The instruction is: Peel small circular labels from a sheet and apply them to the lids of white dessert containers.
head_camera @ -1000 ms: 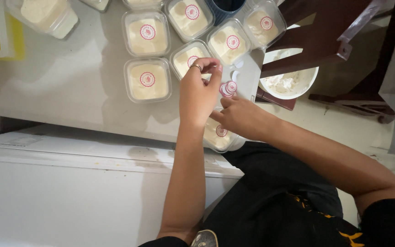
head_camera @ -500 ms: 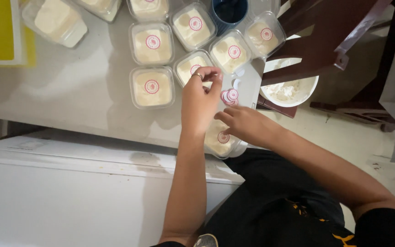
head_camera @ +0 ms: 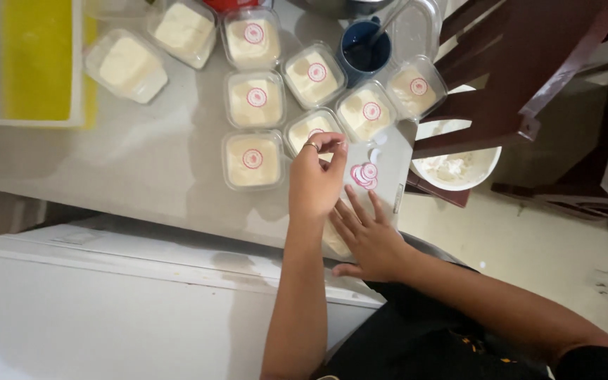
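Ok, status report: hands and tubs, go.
Left hand pinching at the lid of a tub. Right hand flat on the sticker sheet. Six tubs stickered, two bare; nothing in the way.

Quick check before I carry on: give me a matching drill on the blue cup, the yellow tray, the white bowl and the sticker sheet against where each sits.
Things:
1. round blue cup
2. rectangular yellow tray
3. round white bowl
4. clear sheet of round pink stickers

Places:
A. top left of the table
B. under the right hand, at the table's near edge
C. off the table's right edge, below the dark wooden chair
D. among the clear lidded tubs, at the top

Pairs: 1-D, 2-A, 3-C, 4-B
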